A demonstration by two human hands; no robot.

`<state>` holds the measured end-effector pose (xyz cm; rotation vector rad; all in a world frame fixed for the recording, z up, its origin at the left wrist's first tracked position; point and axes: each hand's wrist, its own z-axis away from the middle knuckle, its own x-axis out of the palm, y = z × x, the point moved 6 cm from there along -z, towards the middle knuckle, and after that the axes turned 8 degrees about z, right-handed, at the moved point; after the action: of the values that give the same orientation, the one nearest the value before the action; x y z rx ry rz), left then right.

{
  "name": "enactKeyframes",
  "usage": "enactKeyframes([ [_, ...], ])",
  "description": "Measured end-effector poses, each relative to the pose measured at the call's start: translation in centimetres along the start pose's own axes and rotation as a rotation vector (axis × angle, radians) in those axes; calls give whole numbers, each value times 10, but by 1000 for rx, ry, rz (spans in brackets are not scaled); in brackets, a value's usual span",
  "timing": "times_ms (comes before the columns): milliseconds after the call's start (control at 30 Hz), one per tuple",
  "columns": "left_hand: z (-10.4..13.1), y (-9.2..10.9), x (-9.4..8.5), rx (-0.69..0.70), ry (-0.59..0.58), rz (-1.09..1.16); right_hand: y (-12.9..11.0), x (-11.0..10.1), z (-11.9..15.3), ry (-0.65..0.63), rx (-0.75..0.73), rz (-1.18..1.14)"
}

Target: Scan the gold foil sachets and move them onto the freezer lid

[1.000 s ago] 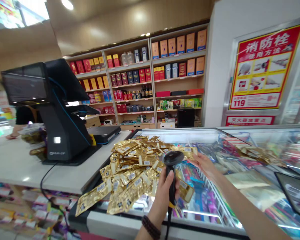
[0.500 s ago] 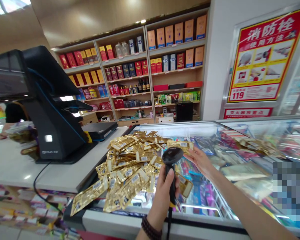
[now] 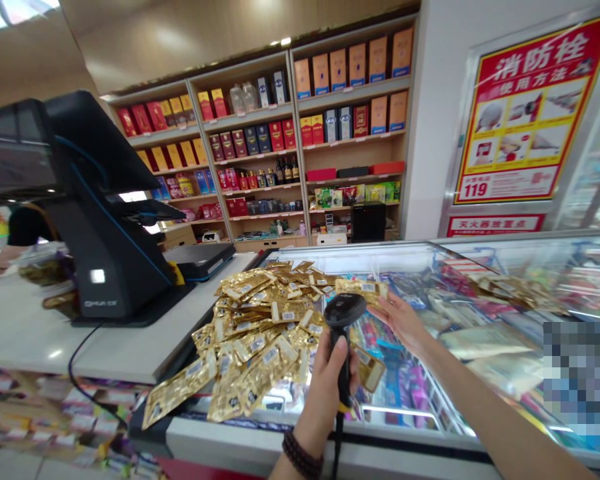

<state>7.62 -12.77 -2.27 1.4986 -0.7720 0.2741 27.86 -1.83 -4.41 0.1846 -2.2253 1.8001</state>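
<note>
My left hand [image 3: 327, 373], with a dark beaded bracelet on the wrist, is wrapped round the handle of a black barcode scanner [image 3: 345, 310]. The fingers of my right hand [image 3: 397, 317] pinch the right end of a gold packet [image 3: 367, 288], whose white barcode label shows just behind the scanner head. To the left, a large heap of gold packets [image 3: 260, 327] lies on the glass top of a freezer. Another gold packet [image 3: 370, 370] rests on the glass just right of the scanner handle.
A black checkout terminal [image 3: 105, 267] stands on the white counter [image 3: 130, 353] at left, a flat black scale [image 3: 200, 260] behind it. More gold packets [image 3: 520, 293] lie on the freezer [image 3: 330, 447] at right. Stocked shelves [image 3: 300, 143] line the back; part of a person [image 3: 30, 227] shows far left.
</note>
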Motion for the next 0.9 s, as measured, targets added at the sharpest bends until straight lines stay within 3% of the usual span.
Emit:
enactKeyframes([
  [400,1,1,1,15,-27,-8,3,-4,-2,11,-12,54],
  [567,-2,1,-4,51,26,1,12,-17,-4,60,5,127],
  [733,-6,6,-16,85,102,-7,18,-49,-15,169,12,217],
  [900,-2,19,-35,51,160,-41,-13,-108,-35,294,-89,284],
])
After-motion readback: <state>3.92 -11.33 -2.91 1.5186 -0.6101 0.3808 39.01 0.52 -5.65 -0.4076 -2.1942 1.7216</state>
